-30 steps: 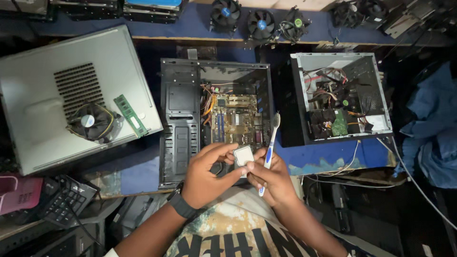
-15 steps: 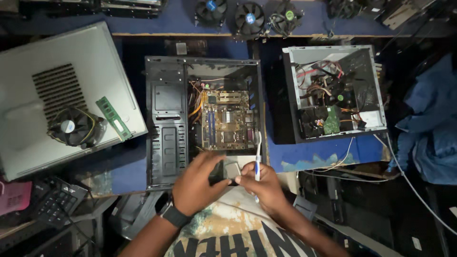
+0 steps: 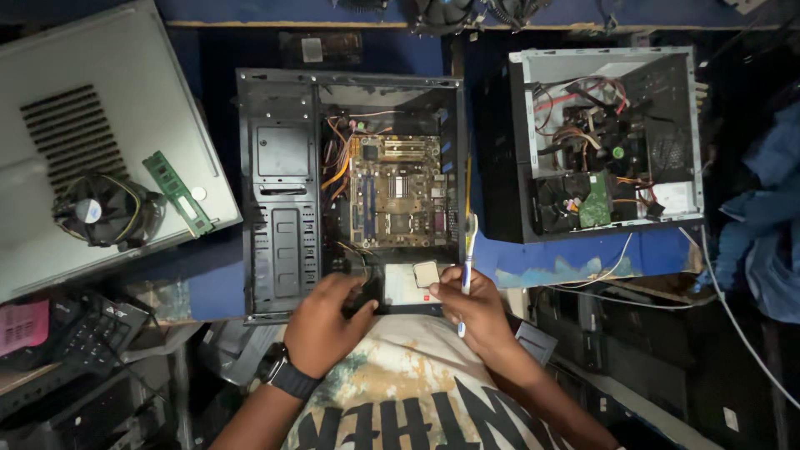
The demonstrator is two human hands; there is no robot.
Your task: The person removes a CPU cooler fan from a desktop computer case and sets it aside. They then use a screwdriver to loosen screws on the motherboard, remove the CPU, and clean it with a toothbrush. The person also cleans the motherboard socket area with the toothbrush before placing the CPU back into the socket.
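A small square processor chip (image 3: 426, 274) sits pinched at the fingertips of the right hand (image 3: 473, 307), just above the lower edge of an open black computer case (image 3: 279, 217) lying on the blue bench (image 3: 583, 265); the same grip also clasps a white-and-blue toothbrush (image 3: 467, 250), bristles pointing up. The left hand (image 3: 327, 323) (a dark watch on its wrist) rests on the case's lower rim, fingers curled, though whether it holds anything cannot be told. Inside the case lie a tan motherboard (image 3: 398, 193) and orange wires. To the right, a second open case (image 3: 608, 137) holds tangled cables and a green circuit board. On the left, a grey side panel (image 3: 92, 100) carries a cooling fan (image 3: 102, 208) and a green memory stick (image 3: 177, 192).
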